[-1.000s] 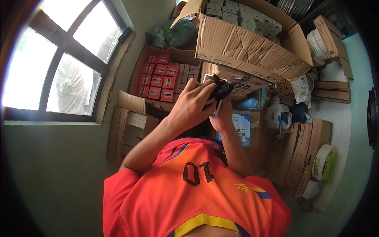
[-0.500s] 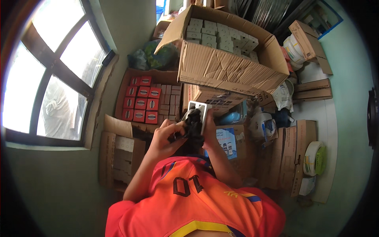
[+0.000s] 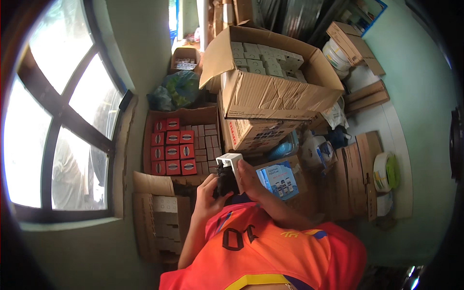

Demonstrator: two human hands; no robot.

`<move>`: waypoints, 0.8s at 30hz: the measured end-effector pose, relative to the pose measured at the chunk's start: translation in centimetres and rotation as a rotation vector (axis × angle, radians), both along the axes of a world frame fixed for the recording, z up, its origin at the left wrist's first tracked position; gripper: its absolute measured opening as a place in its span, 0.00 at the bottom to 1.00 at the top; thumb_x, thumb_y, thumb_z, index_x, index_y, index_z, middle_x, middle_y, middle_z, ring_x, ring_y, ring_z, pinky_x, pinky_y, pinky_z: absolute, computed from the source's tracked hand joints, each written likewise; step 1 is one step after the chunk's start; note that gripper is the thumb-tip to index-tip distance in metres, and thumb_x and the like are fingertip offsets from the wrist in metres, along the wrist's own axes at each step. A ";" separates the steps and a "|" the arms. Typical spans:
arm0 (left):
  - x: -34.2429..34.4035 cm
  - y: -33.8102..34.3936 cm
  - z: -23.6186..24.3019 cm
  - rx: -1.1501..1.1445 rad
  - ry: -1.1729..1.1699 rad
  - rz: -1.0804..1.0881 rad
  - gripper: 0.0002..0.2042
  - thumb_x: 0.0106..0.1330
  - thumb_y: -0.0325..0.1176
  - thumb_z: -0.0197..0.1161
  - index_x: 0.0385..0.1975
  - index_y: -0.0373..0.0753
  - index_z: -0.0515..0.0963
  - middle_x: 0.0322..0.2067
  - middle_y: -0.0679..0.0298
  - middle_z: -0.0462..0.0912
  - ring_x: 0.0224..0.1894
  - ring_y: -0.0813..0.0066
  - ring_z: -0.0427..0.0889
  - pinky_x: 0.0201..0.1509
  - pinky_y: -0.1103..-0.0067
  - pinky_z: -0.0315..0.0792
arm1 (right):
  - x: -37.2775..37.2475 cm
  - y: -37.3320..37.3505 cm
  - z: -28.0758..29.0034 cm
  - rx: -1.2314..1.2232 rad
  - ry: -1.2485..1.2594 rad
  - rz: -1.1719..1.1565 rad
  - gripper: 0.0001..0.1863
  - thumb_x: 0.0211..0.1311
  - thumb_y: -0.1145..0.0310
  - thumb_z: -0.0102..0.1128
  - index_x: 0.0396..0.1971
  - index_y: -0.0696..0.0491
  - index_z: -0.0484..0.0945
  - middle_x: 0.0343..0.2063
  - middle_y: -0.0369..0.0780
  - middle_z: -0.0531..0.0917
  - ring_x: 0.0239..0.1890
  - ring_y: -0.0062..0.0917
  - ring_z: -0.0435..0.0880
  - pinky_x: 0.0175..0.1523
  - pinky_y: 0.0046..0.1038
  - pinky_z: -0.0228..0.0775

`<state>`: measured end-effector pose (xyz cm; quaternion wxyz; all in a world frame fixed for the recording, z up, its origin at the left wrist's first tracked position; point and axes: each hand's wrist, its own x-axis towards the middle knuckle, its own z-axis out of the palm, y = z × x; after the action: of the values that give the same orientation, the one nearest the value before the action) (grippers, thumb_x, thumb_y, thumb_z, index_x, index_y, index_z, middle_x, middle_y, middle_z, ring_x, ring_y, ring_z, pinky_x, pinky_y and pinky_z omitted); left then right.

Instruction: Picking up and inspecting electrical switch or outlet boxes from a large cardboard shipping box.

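Two bare hands hold a white, rectangular, box-shaped housing (image 3: 230, 157) and a black, crumpled, soft-looking item (image 3: 225, 182) in front of the orange-red shirt (image 3: 290, 256). The right hand (image 3: 252, 180) grips the housing along its right side, fingers closed against the wall. The left hand (image 3: 207, 197) pinches the black item at the housing's open face; its fingertips are partly hidden. Beyond the left hand, red cube-shaped cartons (image 3: 172, 152) stand in an open brown cardboard box (image 3: 205, 114). A blue printed panel (image 3: 279, 180) lies to the right of the right hand.
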<state>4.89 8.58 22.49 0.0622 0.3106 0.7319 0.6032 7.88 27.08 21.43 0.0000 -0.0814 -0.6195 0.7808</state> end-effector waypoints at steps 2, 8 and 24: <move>-0.1 -0.8 -1.9 0.267 -0.033 0.010 0.13 0.52 0.26 0.74 0.36 0.31 0.79 0.35 0.57 0.81 0.35 0.62 0.82 0.42 0.74 0.75 | -0.5 0.0 0.4 0.034 -0.079 -0.155 0.27 0.81 0.45 0.40 0.53 0.53 0.76 0.40 0.30 0.79 0.40 0.10 0.75 0.45 0.18 0.68; 0.9 -0.7 -6.4 0.731 -0.504 0.112 0.26 0.71 0.43 0.68 0.59 0.36 0.67 0.47 0.57 0.82 0.46 0.66 0.85 0.49 0.69 0.83 | -1.6 0.9 3.9 0.268 0.129 -0.089 0.23 0.80 0.49 0.46 0.55 0.55 0.71 0.40 0.33 0.74 0.44 0.17 0.73 0.52 0.24 0.67; -11.3 3.8 -2.1 0.766 -0.594 0.993 0.30 0.70 0.55 0.64 0.59 0.37 0.68 0.53 0.54 0.80 0.49 0.61 0.85 0.46 0.65 0.86 | -6.7 21.3 13.0 0.405 0.436 0.387 0.35 0.51 0.62 0.73 0.59 0.52 0.68 0.46 0.37 0.79 0.48 0.22 0.79 0.49 0.28 0.75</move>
<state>-6.40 12.35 20.43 -0.1376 -0.2391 0.4751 0.8356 1.18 48.43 34.42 0.0005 0.2076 -0.7510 0.6268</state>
